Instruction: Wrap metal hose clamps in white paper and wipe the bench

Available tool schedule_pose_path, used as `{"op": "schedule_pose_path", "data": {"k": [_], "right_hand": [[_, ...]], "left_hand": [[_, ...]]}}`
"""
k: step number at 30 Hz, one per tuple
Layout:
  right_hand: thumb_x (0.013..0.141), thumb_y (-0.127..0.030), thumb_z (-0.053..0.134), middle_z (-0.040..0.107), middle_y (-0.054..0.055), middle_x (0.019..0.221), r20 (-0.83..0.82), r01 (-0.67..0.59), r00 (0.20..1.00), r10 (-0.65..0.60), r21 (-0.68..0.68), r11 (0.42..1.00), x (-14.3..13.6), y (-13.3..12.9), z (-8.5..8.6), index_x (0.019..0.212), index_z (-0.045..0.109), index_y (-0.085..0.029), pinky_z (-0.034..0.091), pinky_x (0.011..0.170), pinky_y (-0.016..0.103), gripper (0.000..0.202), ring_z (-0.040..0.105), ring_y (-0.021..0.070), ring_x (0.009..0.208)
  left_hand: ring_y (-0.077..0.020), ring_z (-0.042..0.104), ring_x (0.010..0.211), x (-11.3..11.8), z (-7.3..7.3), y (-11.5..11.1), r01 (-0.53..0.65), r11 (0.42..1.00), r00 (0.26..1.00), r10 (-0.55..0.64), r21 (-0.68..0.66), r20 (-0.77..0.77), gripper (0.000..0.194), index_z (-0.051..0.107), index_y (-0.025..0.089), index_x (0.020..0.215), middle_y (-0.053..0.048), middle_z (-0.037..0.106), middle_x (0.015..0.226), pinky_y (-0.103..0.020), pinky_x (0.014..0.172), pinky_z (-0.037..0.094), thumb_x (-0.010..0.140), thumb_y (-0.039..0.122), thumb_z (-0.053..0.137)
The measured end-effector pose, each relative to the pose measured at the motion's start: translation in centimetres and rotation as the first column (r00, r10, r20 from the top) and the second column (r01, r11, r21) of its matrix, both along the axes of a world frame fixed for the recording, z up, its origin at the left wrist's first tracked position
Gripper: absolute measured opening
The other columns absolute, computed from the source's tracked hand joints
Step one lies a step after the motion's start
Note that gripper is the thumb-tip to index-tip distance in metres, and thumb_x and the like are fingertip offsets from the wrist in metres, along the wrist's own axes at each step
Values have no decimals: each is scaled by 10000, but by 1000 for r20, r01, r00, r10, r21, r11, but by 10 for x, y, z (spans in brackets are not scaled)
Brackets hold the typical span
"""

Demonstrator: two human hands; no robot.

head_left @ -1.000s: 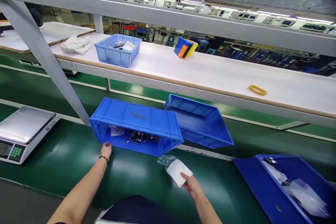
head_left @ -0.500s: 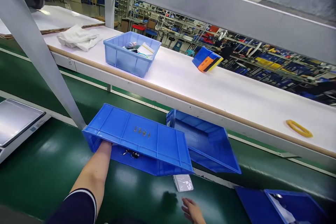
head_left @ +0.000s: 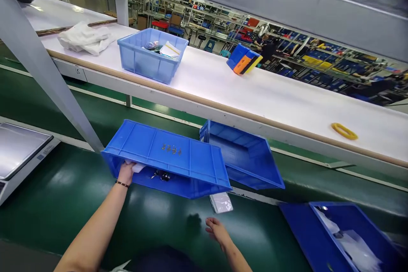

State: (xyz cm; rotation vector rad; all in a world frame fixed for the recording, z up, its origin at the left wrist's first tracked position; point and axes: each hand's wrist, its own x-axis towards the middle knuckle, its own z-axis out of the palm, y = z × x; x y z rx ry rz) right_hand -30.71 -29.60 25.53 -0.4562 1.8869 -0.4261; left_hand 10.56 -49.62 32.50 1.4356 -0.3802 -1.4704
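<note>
On the green bench [head_left: 159, 214], a blue plastic bin [head_left: 149, 140] lies tipped, mouth facing nearward, long axis left to right. The left hand [head_left: 126, 173] is at its mouth, grip unclear; the right hand [head_left: 217, 230] is loosely open, empty. One white plastic-wrapped packet [head_left: 222, 203] is out; a white piece [head_left: 138, 168] and dark metal parts [head_left: 165, 176] remain inside.

Tipped bin [head_left: 162, 138] blue, brownish markings [head_left: 171, 149] on its side; bin behind [head_left: 247, 148] blue; lower-right bin [head_left: 376, 230] darker blue. Packet [head_left: 221, 204] white, surface [head_left: 73, 193] dark green. Wrist beads [head_left: 122, 184] dark. Shelf [head_left: 287, 102] white, tan edge [head_left: 191, 96]. Tray [head_left: 146, 66] light blue; loop [head_left: 338, 126] yellow; cloth [head_left: 84, 39] white; block [head_left: 242, 63] blue, orange, black, yellow. Scale plate [head_left: 21, 146] silver.
</note>
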Motion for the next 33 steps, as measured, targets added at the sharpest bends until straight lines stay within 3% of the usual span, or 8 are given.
{"op": "schedule_pose_path", "data": {"k": [6, 14, 17, 20, 22, 24, 29, 33], "right_hand": [[678, -475, 684, 642, 67, 978, 279, -15, 959, 45, -108, 994, 88, -14, 14, 912, 605, -186, 493, 656, 258, 380, 654, 164, 788], [741, -866, 118, 657, 134, 958, 794, 22, 603, 79, -115, 993, 156, -14, 86, 1048, 608, -194, 514, 770, 444, 887, 633, 278, 953], [744, -864, 144, 657, 137, 905, 803, 100, 594, 43, -126, 987, 153, -8, 84, 1022, 611, -178, 501, 774, 433, 875, 632, 282, 936], [797, -802, 224, 659, 106, 868, 846, 212, 532, -7, -125, 969, 138, -7, 72, 1061, 605, -173, 492, 762, 402, 781, 641, 236, 806], [820, -739, 321, 656, 84, 829, 847, 317, 531, -35, -161, 935, 128, -10, 64, 974, 637, -165, 486, 764, 380, 673, 626, 204, 728], [805, -702, 402, 662, 89, 847, 796, 398, 604, -53, -243, 884, 120, -14, 56, 800, 651, -158, 475, 800, 354, 599, 624, 203, 781], [779, -708, 370, 638, 96, 1144, 276, 59, 960, 54, -385, 921, 118, -2, 21, 757, 641, -169, 445, 838, 309, 603, 564, 226, 1076], [729, -540, 565, 680, 83, 935, 19, -210, 975, 219, -228, 951, 134, 25, -13, 857, 652, -159, 441, 781, 306, 412, 603, 223, 938]], "left_hand": [[-241, 663, 818, -17, 35, 85, 182, 983, 952, -178, -7, -250, 454, 614, 71, 1060, -121, 694, 911, -345, 748, 535, 614, 139, 664], [-229, 628, 764, -58, 60, 149, 569, 816, 770, -573, -104, -281, 471, 628, 87, 965, -106, 686, 843, -305, 687, 480, 559, 306, 719], [-193, 600, 710, -60, 71, 160, 811, 554, 581, -801, -189, 144, 294, 619, 113, 863, -64, 663, 775, -286, 664, 455, 644, 307, 627], [-199, 619, 810, -59, 76, 166, 990, 54, 136, -635, -132, 761, 145, 609, 159, 840, -44, 679, 871, -331, 787, 460, 721, 171, 528], [-225, 601, 1027, -55, 65, 166, 976, -208, -7, -328, -65, 945, 182, 603, 182, 891, -59, 665, 1087, -406, 973, 399, 757, 113, 502], [-242, 522, 1193, -47, 38, 163, 948, -318, -32, -114, -6, 993, 161, 597, 180, 894, -86, 617, 1214, -463, 1097, 282, 805, 103, 486], [-236, 363, 1351, -4, -55, 152, 941, -222, -284, -95, 258, 954, 219, 627, 159, 896, -120, 524, 1347, -501, 1173, 84, 840, 59, 440], [-255, 260, 1403, 35, -95, 155, 878, -129, -478, -288, 461, 830, 327, 642, 136, 994, -143, 420, 1439, -531, 1160, 26, 776, 10, 433]]}}
